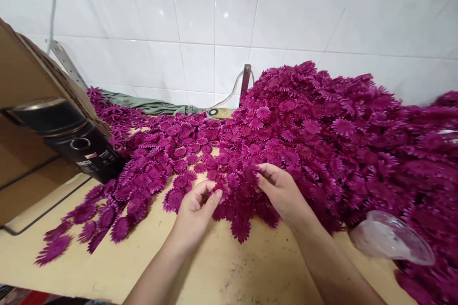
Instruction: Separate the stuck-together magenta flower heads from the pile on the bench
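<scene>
Purple-magenta artificial flower heads lie across the table in front of me, thickest in a tall heap (pixel 322 133) on the right. My left hand (pixel 198 207) pinches a small flower (pixel 219 187) between thumb and fingers. A short way to its right, my right hand (pixel 279 190) has its thumb and fingertips closed on the edge of another flower (pixel 252 177). Other flowers lie just behind and below both hands. The far fingertips of each hand are partly hidden.
A black bottle (pixel 77 138) leans by a cardboard box (pixel 32 119) at the left. A clear plastic bowl (pixel 390 238) with whitish contents sits at the right. Green cloth (pixel 143 102) runs along the tiled wall (pixel 195 14). The tabletop (pixel 250 271) is pale yellow.
</scene>
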The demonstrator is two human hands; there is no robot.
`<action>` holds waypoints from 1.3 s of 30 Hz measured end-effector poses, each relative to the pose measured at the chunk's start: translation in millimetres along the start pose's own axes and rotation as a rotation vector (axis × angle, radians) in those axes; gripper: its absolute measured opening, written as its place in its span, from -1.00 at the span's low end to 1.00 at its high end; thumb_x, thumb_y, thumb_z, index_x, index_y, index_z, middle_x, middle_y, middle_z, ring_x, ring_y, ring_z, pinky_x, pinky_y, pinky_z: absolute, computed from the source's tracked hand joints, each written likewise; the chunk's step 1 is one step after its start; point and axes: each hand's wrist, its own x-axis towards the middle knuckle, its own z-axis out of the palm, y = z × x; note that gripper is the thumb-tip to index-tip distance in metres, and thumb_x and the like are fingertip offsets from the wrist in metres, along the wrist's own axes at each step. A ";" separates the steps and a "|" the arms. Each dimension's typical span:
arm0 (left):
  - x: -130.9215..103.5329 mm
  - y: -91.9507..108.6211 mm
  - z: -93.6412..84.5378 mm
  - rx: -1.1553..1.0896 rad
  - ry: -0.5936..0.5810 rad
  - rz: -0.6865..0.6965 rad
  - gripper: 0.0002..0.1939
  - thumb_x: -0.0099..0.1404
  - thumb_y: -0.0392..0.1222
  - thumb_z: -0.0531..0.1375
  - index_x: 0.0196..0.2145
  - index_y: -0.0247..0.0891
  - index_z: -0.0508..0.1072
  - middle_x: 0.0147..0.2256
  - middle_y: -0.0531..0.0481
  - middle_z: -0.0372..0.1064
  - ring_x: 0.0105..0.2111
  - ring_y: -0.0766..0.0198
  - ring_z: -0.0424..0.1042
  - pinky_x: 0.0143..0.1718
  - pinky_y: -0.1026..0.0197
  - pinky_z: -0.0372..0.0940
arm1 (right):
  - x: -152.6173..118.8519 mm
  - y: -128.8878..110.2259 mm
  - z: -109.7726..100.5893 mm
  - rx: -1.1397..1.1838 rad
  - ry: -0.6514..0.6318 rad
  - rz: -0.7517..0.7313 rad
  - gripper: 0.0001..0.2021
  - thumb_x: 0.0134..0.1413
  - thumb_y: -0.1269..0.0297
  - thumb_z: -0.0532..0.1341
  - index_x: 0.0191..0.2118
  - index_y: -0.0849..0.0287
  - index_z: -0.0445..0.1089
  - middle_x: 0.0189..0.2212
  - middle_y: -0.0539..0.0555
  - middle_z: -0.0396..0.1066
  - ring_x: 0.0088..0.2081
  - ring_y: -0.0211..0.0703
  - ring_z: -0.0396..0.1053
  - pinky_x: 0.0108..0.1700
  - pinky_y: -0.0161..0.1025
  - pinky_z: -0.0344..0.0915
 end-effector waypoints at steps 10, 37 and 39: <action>7.6 -15.8 -2.3 0.483 0.104 0.051 -0.68 0.08 -0.09 0.14 -0.20 -0.25 0.39 -0.08 -0.19 0.28 -0.05 0.03 0.25 -0.07 -0.01 0.19 | -4.4 10.3 12.7 -0.256 0.016 -0.054 -0.78 -0.02 0.16 0.06 -0.55 0.17 0.17 -0.64 -0.09 0.05 -0.58 -0.32 0.02 -0.51 -0.32 0.03; 11.2 -8.1 -17.1 0.031 0.249 -0.078 -0.68 -0.08 0.02 0.25 -0.67 -0.27 0.29 -0.67 0.13 0.20 -0.62 0.39 0.13 -0.55 0.34 0.08 | -4.1 -3.9 -30.2 -0.232 0.274 -0.110 -0.87 -0.07 0.20 0.14 -0.45 0.15 0.29 -0.59 -0.06 0.25 -0.53 -0.28 0.22 -0.47 -0.32 0.20; 10.8 -7.8 -13.7 0.015 0.198 -0.091 -0.65 -0.10 0.04 0.25 -0.70 -0.27 0.25 -0.69 0.16 0.13 -0.63 0.41 0.09 -0.56 0.35 0.06 | -9.3 -6.8 -21.1 -0.156 0.032 -0.103 -0.89 -0.11 0.24 0.17 -0.43 0.15 0.32 -0.46 0.00 0.32 -0.41 -0.25 0.29 -0.34 -0.29 0.26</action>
